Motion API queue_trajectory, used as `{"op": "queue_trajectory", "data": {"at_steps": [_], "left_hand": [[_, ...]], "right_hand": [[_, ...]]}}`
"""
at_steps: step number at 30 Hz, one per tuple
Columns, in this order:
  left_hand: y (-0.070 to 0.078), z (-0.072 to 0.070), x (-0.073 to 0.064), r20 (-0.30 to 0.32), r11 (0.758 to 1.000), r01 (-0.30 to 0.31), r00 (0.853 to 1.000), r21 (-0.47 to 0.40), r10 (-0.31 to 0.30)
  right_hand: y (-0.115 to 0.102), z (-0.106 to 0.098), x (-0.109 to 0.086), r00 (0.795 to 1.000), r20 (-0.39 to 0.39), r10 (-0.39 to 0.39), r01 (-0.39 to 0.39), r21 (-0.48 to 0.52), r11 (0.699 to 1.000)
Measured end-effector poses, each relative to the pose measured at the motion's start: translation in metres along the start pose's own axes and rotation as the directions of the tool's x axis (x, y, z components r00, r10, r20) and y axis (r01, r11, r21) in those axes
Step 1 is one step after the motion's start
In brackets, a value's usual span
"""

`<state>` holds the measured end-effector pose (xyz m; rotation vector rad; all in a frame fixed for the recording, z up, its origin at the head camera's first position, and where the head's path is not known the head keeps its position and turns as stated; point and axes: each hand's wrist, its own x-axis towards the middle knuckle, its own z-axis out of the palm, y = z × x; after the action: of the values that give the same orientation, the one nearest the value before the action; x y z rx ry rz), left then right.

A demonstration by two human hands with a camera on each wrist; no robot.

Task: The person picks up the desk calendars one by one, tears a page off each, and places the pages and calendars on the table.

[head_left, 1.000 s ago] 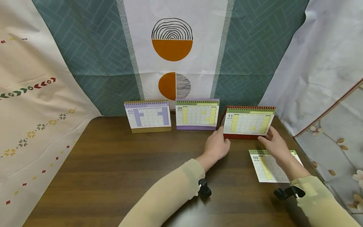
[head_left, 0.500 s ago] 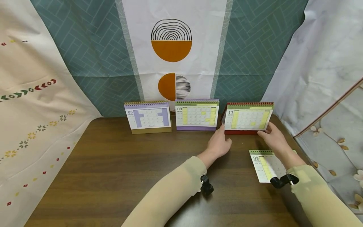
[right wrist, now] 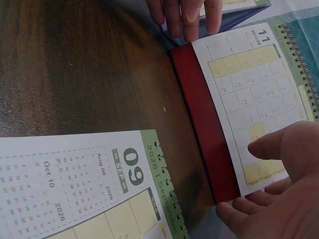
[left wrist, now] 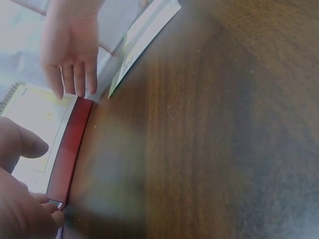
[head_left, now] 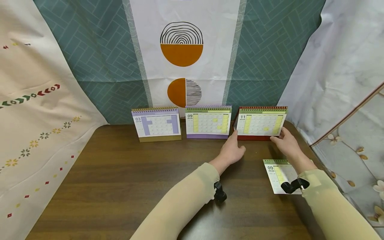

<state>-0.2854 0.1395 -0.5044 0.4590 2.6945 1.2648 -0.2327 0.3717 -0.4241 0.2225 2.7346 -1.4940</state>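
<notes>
A desk calendar (head_left: 260,124) with a red base and a green-topped page marked 11 stands upright at the right end of a row. My left hand (head_left: 231,150) touches its left end with extended fingers, thumb held apart from the page. At the right end is my right hand (head_left: 287,142), its fingers straight along the side edge and its thumb over the front of the page in the right wrist view (right wrist: 294,164). To the left stand a purple-based calendar (head_left: 208,122) showing 09 and a gold-based calendar (head_left: 157,124) showing 03.
A loose calendar sheet (head_left: 277,180) marked 09 lies on the brown wooden table (head_left: 129,186), partly under my right wrist. Green and white patterned cloth (head_left: 114,96) hangs behind the row. More cloth borders the table at left and right.
The red-based calendar has moved back and slightly left, coming level with the row, with both hands at its ends. My right arm has shifted left. The other calendars and the sheet stay put.
</notes>
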Motion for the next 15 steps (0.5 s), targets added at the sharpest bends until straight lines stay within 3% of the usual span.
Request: {"op": "queue_trajectory", "data": {"at_steps": [8, 11, 15], "left_hand": [[-0.002, 0.003, 0.005, -0.009, 1.000, -0.002, 1.000, -0.008, 0.002], [0.004, -0.001, -0.003, -0.023, 1.000, -0.014, 1.000, -0.009, 0.013], [0.024, -0.019, -0.029, -0.017, 1.000, -0.018, 1.000, 0.009, 0.018]], "right_hand": [[-0.001, 0.001, 0.002, 1.000, -0.008, -0.005, 0.005, 0.009, 1.000], [0.000, 0.002, 0.001, 1.000, -0.011, -0.020, 0.020, 0.004, 1.000], [0.000, 0.000, -0.004, 0.999, -0.018, -0.044, 0.043, -0.055, 0.998]]}}
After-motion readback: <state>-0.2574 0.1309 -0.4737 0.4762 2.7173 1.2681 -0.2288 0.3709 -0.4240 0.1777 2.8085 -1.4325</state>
